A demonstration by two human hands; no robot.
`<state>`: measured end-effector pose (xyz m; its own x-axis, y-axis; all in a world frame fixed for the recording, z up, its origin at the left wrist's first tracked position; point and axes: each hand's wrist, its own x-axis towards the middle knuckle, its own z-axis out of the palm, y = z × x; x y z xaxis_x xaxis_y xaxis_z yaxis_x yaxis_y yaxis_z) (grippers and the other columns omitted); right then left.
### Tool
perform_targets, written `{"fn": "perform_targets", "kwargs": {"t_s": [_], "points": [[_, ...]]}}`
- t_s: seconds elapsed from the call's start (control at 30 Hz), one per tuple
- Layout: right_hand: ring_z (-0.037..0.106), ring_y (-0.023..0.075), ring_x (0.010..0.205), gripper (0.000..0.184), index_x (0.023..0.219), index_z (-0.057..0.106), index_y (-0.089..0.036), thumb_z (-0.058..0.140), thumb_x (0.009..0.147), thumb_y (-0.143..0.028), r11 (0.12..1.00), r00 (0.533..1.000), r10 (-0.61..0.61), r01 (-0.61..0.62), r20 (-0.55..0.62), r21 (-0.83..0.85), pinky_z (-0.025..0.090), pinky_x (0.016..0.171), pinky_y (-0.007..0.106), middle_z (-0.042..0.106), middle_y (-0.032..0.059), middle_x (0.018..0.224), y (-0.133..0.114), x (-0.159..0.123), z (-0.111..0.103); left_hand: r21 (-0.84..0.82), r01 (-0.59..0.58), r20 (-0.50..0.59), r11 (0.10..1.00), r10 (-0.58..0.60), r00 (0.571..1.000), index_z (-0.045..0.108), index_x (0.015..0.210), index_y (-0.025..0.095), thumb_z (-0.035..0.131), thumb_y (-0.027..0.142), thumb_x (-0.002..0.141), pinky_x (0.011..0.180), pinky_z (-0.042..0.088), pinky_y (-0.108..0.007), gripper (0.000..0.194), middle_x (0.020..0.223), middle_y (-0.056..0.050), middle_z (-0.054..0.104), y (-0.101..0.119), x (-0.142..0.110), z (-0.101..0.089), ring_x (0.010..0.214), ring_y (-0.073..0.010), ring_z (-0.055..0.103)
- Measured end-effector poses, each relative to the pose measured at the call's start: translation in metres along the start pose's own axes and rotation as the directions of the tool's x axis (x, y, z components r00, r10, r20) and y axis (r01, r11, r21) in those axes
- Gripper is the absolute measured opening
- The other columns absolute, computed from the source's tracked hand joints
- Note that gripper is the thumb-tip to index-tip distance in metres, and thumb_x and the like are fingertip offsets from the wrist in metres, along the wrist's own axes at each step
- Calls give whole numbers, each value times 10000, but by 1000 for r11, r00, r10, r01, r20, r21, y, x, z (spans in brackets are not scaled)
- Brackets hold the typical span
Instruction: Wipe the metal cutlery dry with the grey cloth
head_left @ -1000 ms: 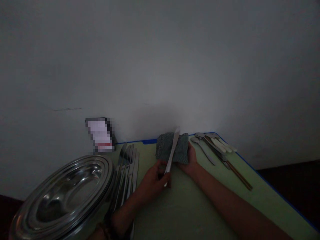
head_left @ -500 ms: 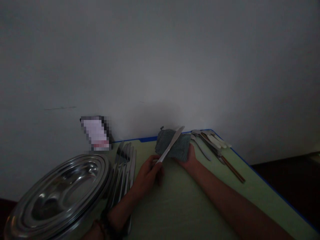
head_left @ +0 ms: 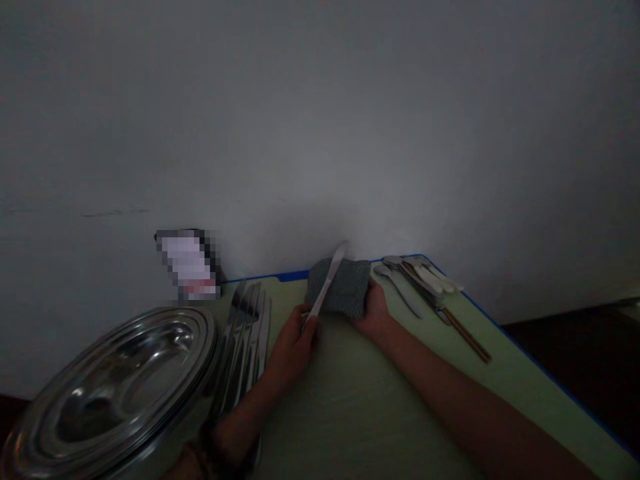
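My left hand (head_left: 296,343) is closed round the handle of a silver table knife (head_left: 327,280), whose blade points up and away toward the wall. Behind the blade, a dark grey cloth (head_left: 351,288) is spread out, gripped at its right side by my right hand (head_left: 371,311). The right fingers are mostly hidden behind the cloth. Part of the blade overlaps the cloth in view, and its tip rises above the cloth's upper edge. Whether blade and cloth touch, I cannot tell.
Several table knives (head_left: 264,333) lie left of my hands, beside stacked steel divided plates (head_left: 200,333). A blurred phone-like device (head_left: 187,263) leans at the wall. On the right are a spoon (head_left: 400,291), chopsticks (head_left: 467,337) and white-handled cutlery (head_left: 440,279). The table (head_left: 360,413) has a blue edge.
Both hands have shifted slightly left with the knife and cloth. The knife now stands at a steeper angle, its tip further left and higher. More of the spoon on the right shows.
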<state>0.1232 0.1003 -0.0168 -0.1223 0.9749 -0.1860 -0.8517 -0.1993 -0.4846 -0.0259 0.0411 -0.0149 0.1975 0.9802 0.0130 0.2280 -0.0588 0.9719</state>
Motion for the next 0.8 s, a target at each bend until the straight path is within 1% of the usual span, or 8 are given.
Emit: {"fn": "perform_targets", "kwargs": {"t_s": [0.07,0.2,0.33,0.4,0.5,0.57,0.67,0.8], "points": [[639,195,838,306,791,627,-176,332,799,-259,1000,1000,11,-11,-11,19,494,779,344,686,52,698,0,-1,0,26,-12,13,1000,12,1000,443,969,168,394,349,844,450,326,-199,225,609,68,445,-2,0,0,439,-69,371],[647,194,774,302,800,633,-157,335,795,-210,997,997,67,-66,30,-41,505,736,334,683,60,683,2,-5,0,83,-38,45,996,34,998,468,953,165,396,354,843,480,348,-209,230,619,49,471,-5,1,0,493,-91,423],[644,167,742,247,784,626,-171,380,791,-177,993,995,51,-41,84,-110,498,723,293,682,33,699,5,-7,1,200,-79,87,977,62,994,506,813,164,390,356,844,494,349,-215,227,602,31,480,-2,-1,-1,523,-108,450],[639,165,747,221,773,623,-169,406,789,-204,990,993,66,-52,102,-134,495,718,288,676,26,689,7,-5,1,262,-92,105,961,67,992,501,746,167,376,352,849,500,347,-220,245,581,29,476,0,-1,-1,521,-113,458],[633,165,749,169,789,619,-166,477,765,-253,984,992,56,-36,112,-176,494,695,281,669,19,685,12,-3,-1,346,-121,120,930,84,989,501,716,170,361,341,855,521,349,-229,261,573,22,491,3,-2,-1,534,-126,482],[631,162,745,122,807,613,-170,558,713,-223,974,995,15,8,100,-225,490,685,275,666,8,678,14,-2,-2,401,-141,136,905,93,986,502,707,173,351,338,861,530,346,-235,272,563,21,495,4,-3,0,534,-132,489],[631,164,754,175,814,600,-173,632,641,-167,962,996,-18,42,90,-271,485,688,276,667,6,684,16,-3,-1,469,-152,150,870,91,984,483,670,179,348,321,861,537,338,-241,273,550,18,499,8,-5,2,530,-138,494],[630,166,791,240,857,584,-192,656,630,-166,959,993,-11,43,116,-282,484,701,285,678,7,749,16,-4,1,496,-148,151,856,83,985,468,661,183,358,299,852,546,340,-244,249,557,13,518,9,-5,3,540,-143,510]]}}
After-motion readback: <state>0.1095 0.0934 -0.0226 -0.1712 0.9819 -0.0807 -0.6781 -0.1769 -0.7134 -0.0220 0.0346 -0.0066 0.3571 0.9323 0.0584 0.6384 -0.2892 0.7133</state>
